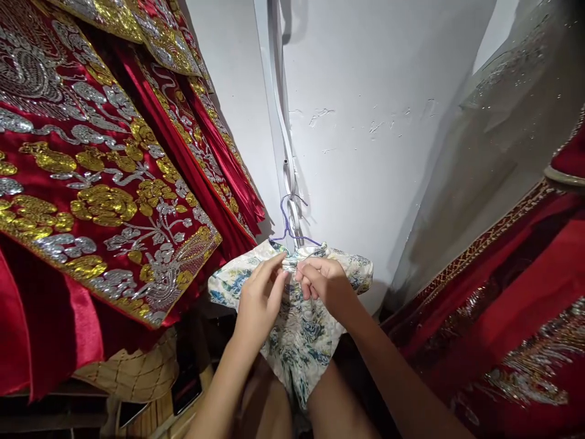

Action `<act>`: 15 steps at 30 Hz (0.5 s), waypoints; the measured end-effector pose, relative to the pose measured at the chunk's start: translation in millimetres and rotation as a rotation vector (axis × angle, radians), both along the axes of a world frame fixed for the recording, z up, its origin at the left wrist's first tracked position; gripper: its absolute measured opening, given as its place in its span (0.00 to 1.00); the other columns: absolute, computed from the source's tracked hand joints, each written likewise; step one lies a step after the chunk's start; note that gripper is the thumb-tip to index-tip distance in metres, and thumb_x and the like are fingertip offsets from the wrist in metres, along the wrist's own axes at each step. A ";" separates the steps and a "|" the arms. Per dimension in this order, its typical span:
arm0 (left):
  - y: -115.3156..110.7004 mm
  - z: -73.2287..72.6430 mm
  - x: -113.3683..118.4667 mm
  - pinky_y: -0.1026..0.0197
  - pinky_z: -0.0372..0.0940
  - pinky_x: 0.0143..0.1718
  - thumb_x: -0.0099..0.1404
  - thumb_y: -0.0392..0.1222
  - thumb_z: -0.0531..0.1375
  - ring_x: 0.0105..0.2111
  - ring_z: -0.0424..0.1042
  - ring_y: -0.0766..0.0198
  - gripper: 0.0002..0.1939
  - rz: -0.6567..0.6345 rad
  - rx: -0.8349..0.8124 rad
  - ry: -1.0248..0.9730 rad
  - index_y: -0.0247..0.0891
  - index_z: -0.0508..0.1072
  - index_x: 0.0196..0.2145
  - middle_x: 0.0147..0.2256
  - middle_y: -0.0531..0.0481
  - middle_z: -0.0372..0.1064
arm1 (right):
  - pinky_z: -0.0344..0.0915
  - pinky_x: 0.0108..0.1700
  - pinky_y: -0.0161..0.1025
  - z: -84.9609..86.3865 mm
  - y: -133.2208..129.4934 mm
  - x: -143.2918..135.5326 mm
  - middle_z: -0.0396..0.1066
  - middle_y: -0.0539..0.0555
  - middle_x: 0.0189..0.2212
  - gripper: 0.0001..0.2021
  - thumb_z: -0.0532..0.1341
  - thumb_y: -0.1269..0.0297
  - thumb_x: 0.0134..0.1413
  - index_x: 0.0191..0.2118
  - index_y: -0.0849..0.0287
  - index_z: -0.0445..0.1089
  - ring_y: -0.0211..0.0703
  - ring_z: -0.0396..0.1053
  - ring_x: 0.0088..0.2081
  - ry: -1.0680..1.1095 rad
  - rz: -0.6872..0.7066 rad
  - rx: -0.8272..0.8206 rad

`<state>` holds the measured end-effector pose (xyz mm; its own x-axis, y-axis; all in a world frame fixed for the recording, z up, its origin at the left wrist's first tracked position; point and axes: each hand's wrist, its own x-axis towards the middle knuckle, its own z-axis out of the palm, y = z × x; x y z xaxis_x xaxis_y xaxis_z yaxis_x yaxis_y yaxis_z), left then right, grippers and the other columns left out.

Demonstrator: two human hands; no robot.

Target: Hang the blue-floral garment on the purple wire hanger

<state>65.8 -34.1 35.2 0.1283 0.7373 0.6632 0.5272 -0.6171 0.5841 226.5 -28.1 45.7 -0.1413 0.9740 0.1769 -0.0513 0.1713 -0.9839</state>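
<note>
A short-sleeved garment (292, 326) with a blue, green and yellow floral print on white hangs from a thin purple hanger (286, 218). Its lower part narrows down between my thighs. At the neckline, my left hand (261, 296) is near the fabric, thumb and forefinger apart and fingertips by the collar. Just beside it, my right hand (322, 280) has its thumb and fingers pinched together at the front of the collar. The small bit between those fingertips looks like the neck edge or a fastening, mostly covered by the fingers.
Red cloth with gold and silver sequin embroidery (109, 207) hangs on the left. Another red beaded garment (493, 323) fills the right side beside grey sheer fabric (475, 146). A white strap (278, 91) runs down the pale wall (356, 73) behind the hanger. Quilted tan upholstery (132, 372) shows lower left.
</note>
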 end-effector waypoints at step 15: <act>35.2 -2.5 -77.2 0.70 0.62 0.31 0.59 0.35 0.65 0.27 0.66 0.71 0.04 0.302 -0.005 -1.218 0.34 0.72 0.31 0.27 0.56 0.68 | 0.55 0.23 0.32 -91.2 -15.9 -4.2 0.60 0.45 0.09 0.14 0.56 0.65 0.51 0.17 0.57 0.64 0.33 0.57 0.14 -0.173 0.100 -0.104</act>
<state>-11.5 1.0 32.7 -0.7396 0.6329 0.2291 -0.2360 -0.5626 0.7923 222.3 -44.0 -45.5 -0.2571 0.9655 0.0408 0.1083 0.0707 -0.9916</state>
